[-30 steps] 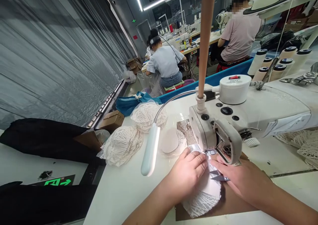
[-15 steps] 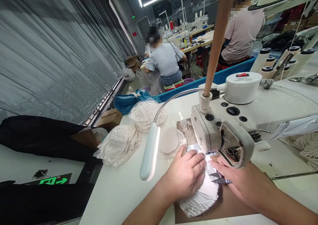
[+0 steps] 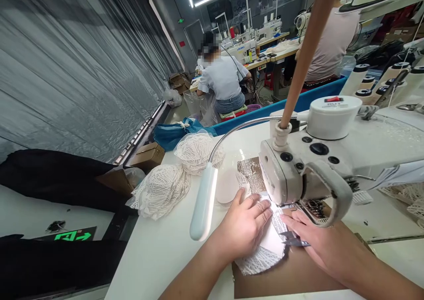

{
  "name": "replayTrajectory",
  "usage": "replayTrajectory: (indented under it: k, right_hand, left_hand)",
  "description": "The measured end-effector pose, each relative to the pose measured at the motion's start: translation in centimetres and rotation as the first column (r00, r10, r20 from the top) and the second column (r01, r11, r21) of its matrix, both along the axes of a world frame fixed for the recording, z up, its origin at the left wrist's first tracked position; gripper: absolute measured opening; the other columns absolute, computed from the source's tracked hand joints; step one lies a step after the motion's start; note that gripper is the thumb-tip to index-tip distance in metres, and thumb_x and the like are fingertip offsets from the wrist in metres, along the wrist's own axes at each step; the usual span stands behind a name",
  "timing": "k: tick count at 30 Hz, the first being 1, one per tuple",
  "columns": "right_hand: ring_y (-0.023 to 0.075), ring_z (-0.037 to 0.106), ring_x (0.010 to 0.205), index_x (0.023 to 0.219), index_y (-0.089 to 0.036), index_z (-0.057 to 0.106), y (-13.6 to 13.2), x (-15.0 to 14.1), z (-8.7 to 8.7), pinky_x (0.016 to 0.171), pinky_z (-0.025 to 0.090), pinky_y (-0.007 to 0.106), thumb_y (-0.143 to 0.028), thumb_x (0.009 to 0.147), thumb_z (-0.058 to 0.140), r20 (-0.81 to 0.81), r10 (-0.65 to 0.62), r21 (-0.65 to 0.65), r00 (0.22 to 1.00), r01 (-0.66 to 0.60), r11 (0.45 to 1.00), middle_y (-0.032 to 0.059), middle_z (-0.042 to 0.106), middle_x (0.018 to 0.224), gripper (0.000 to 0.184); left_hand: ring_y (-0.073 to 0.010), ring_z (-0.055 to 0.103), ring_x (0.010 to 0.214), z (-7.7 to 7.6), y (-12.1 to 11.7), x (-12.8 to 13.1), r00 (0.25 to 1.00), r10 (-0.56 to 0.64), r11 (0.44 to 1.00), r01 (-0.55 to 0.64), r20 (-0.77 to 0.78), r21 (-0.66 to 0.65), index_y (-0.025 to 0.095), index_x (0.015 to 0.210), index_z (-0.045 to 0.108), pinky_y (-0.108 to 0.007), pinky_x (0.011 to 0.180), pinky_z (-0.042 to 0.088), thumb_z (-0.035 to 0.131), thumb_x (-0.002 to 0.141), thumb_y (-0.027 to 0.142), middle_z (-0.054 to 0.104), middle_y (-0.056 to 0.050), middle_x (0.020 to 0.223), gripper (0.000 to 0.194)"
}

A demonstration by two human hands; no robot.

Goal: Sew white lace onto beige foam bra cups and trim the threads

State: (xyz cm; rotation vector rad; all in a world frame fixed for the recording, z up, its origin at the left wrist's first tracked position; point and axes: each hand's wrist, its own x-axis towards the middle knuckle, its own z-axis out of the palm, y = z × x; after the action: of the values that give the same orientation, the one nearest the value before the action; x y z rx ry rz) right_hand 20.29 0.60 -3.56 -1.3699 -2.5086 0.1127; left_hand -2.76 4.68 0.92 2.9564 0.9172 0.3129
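A white lace piece (image 3: 265, 251) lies under the head of a white sewing machine (image 3: 318, 167), by the needle. My left hand (image 3: 243, 227) lies flat on the lace's left side, fingers stretched toward the presser foot. On the lace's right edge my right hand (image 3: 318, 245) presses down, with small dark thread snips (image 3: 293, 239) tucked under its fingers. A brown sheet (image 3: 288, 275) sits under the lace.
Two stacks of white lace cups (image 3: 162, 189) and a round white pad (image 3: 227, 186) lie to the left. A gooseneck lamp (image 3: 202, 200) hangs over the table's left part. Thread cones (image 3: 356, 77) stand at the back right. Other people sit sewing at benches beyond.
Both hands have slid the lace piece a little farther under the machine head. The view has shifted slightly to the left.
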Motion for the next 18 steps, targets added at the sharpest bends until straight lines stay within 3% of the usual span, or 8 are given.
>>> replayTrajectory:
  k: [6,12,15,18]
  right_hand:
    - [0.0306,0.068,0.094,0.121,-0.024,0.063,0.2,-0.3,0.7,0.07,0.059,0.045,-0.004,0.07,0.042,0.009,-0.02,0.024,1.0,0.02,1.0,0.0103,0.069,0.114,0.058]
    - [0.0265,0.072,0.082,0.132,-0.027,0.056,0.0,1.0,-1.5,0.057,0.06,0.035,-0.008,0.076,0.04,-0.011,-0.019,-0.05,1.0,0.018,0.999,0.0097,0.071,0.113,0.061]
    - [0.024,0.07,0.097,0.133,-0.026,0.053,0.0,1.3,-1.5,0.071,0.061,0.035,-0.006,0.078,0.036,-0.127,-0.028,-0.079,0.991,0.018,0.997,0.0076,0.069,0.119,0.061]
    - [0.0232,0.066,0.108,0.126,-0.024,0.057,-0.3,0.8,-0.3,0.083,0.058,0.036,-0.003,0.076,0.033,-0.208,0.14,0.009,0.968,-0.141,0.99,0.0078,0.067,0.121,0.06]
  left_hand:
    - [-0.029,0.052,0.12,-0.5,0.3,-0.4,0.999,0.042,0.999,-0.042,0.006,-0.024,0.018,0.124,0.058,-0.056,0.111,0.025,0.05,0.089,0.021,0.066,-0.011,0.121,0.036]
    - [-0.0281,0.049,0.125,-0.9,0.1,-0.7,0.996,0.085,0.996,-0.085,0.01,-0.037,0.019,0.129,0.055,-0.056,0.11,0.028,0.045,0.091,0.022,0.061,-0.011,0.131,0.039]
    - [-0.0282,0.051,0.123,-1.0,-0.4,-0.5,0.993,0.11,0.993,-0.108,0.033,-0.051,0.018,0.129,0.055,-0.053,0.104,0.036,0.044,0.092,0.025,0.059,-0.011,0.133,0.039]
    - [-0.0306,0.053,0.12,-0.1,-1.5,-0.5,0.992,0.114,0.987,-0.107,0.056,-0.119,0.017,0.128,0.057,-0.05,0.099,0.044,0.049,0.091,0.03,0.06,-0.011,0.132,0.04]
